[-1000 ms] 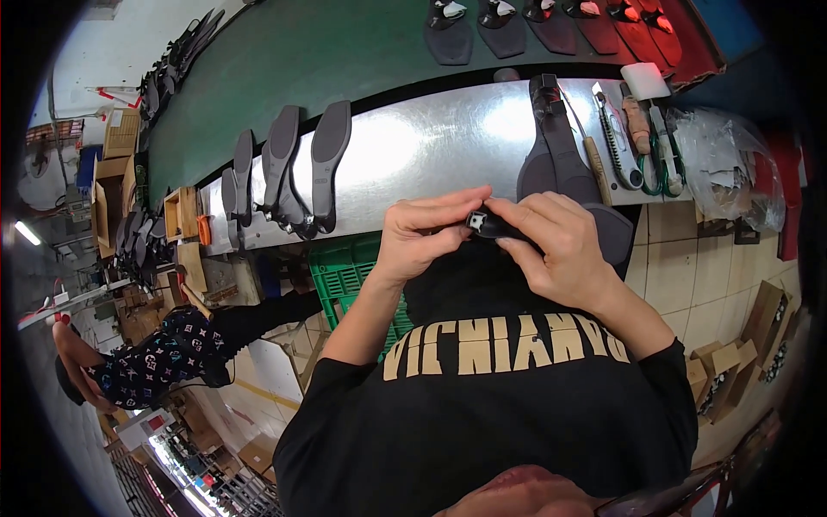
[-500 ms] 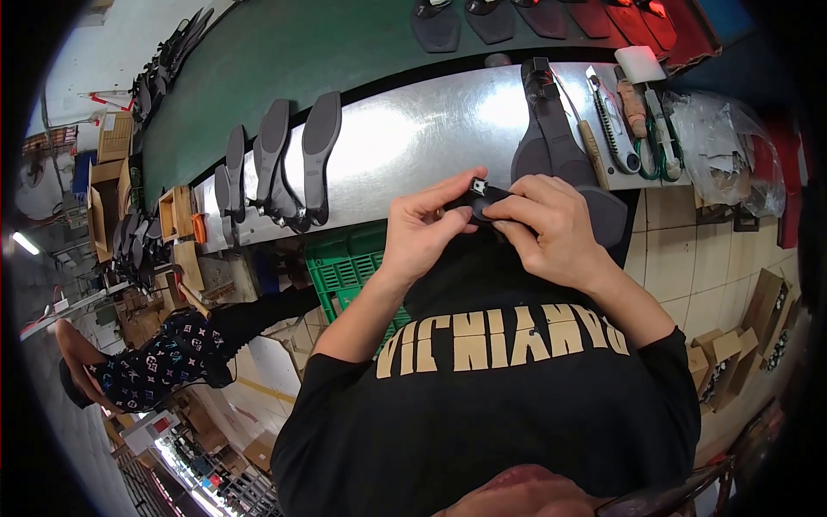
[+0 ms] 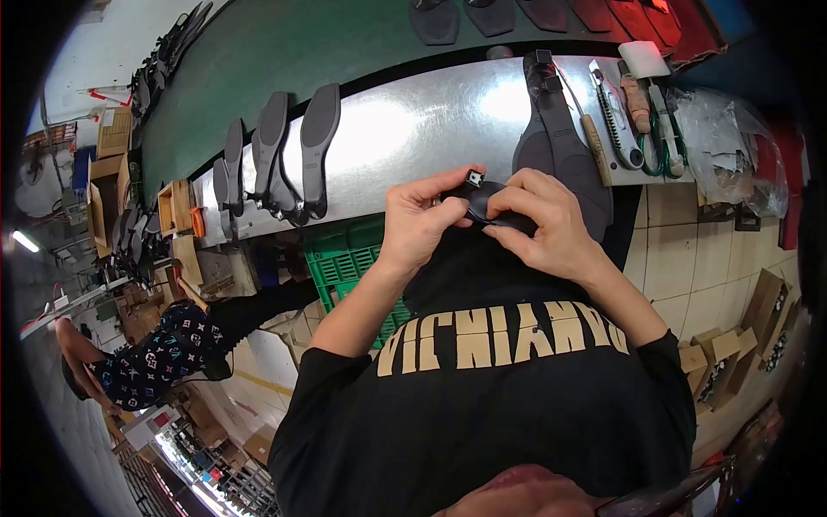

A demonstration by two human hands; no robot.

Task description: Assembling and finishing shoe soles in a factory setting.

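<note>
My left hand [image 3: 412, 226] and my right hand [image 3: 547, 226] meet in front of my chest, both closed on a black sandal [image 3: 489, 198]. The left fingers grip its heel end, where a small block heel shows a pale square tip. With thumb and fingertips my right hand pinches the dark, curved part beside it. Much of the sandal is hidden behind the fingers and against my black shirt. Just beyond my right hand, dark-soled sandals [image 3: 551, 142] lie on the metal-topped bench [image 3: 388, 121].
Several grey-soled sandals [image 3: 320, 129] lie along the bench's left part. A utility knife [image 3: 613, 121] and other hand tools are at the right, beside a clear plastic bag [image 3: 732, 146]. A green crate [image 3: 345, 263] stands below the bench edge. Another person [image 3: 172, 353] is at the left.
My right fingers have shifted slightly on the sandal, and more of its dark curved surface shows between my hands. Its sole no longer sticks out plainly beyond my right hand.
</note>
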